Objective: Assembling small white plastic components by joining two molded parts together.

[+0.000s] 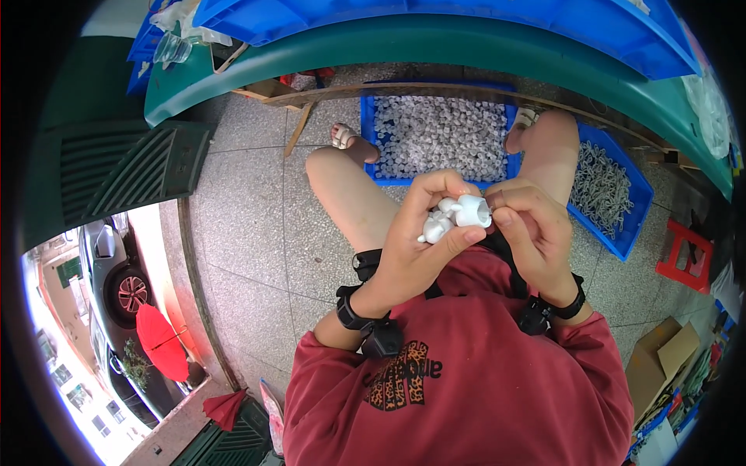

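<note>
While left hand (412,245) clasps white pieces (437,227) over the red sweatshirt (497,349), right hand (536,229) pinches at one white cup (470,210) (can't tell on what); probably fitting, next needs steady alignment.

- We see a green tabletop (435,48) bearing a large blue tray (272,25) and, leftward, a clear plastic container (172,49).
- Below us, the speckled floor (241,206) carries a blue bin (398,182) of small white pieces (439,136), a second bin (634,234) of grey pieces (600,186), and a red stool (674,269).
</note>
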Tool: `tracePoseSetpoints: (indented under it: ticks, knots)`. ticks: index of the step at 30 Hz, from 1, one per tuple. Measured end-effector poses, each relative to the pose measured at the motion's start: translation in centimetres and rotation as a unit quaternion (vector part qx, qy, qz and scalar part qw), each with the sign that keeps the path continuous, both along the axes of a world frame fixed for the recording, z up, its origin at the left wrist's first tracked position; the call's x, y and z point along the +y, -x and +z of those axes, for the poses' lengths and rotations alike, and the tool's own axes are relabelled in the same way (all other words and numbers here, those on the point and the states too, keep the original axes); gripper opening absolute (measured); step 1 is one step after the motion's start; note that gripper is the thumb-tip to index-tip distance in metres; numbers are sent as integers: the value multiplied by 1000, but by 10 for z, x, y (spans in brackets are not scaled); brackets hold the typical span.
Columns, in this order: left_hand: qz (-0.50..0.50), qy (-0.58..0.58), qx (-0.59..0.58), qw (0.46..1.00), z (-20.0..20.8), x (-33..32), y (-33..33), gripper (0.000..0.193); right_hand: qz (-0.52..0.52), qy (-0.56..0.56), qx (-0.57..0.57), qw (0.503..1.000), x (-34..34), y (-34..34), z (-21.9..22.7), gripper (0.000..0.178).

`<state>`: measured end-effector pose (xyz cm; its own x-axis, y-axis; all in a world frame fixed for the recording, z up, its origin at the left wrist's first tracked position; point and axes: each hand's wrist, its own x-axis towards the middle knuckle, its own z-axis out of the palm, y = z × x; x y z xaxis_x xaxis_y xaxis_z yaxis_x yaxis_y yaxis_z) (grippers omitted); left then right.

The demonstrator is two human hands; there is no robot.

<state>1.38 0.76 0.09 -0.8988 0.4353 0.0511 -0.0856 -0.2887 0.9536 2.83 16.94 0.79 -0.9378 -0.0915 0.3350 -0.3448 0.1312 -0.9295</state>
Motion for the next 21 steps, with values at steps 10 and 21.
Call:
tracePoseSetpoints:
  ticks: [10, 21]
  knots:
    - [8, 25, 17, 999, -4, -1, 1, 35, 69, 148, -166, 973, 1, -2, -3, 9]
    - [1, -15, 9, 1000, -11, 0, 1, 36, 115, 216, -202, 948, 5, -2, -9, 13]
